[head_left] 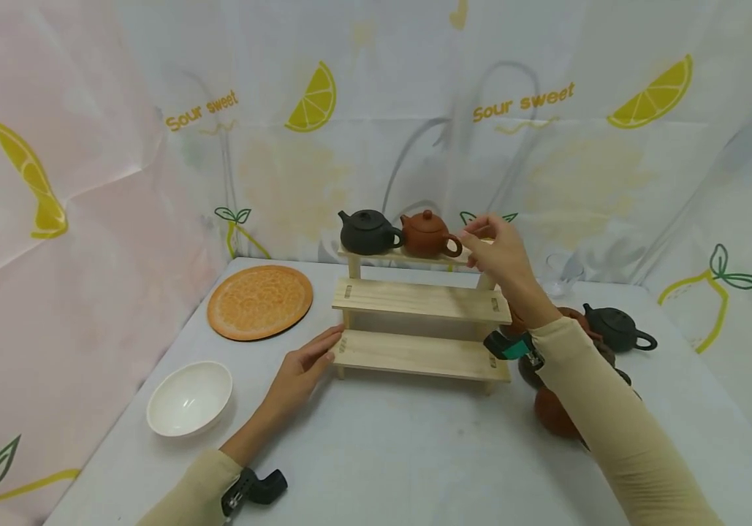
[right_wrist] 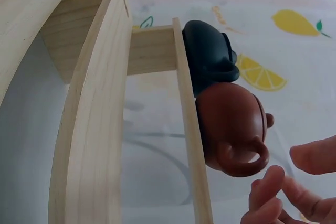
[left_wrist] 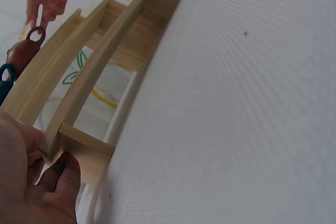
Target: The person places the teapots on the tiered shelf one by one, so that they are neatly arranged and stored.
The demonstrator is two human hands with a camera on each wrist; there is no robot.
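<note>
A three-step wooden stand [head_left: 418, 301] stands on the white-covered table. On its top step, a black teapot [head_left: 367, 232] and a reddish-brown teapot [head_left: 424, 235] sit side by side, handles toward the right. My right hand [head_left: 499, 252] is just beside the brown teapot's handle; in the right wrist view its fingertips [right_wrist: 273, 179] are spread and apart from the handle [right_wrist: 244, 169]. My left hand [head_left: 299, 372] is at the left end of the lowest step, and the left wrist view has its thumb and fingers pinching that step's corner [left_wrist: 52, 137].
Right of the stand, partly behind my right forearm, are several more teapots, among them a black one [head_left: 619, 329] and a reddish one [head_left: 553, 413]. A clear glass [head_left: 563, 274] stands behind them. On the left lie a round orange-brown mat [head_left: 260, 301] and a white bowl [head_left: 189, 399].
</note>
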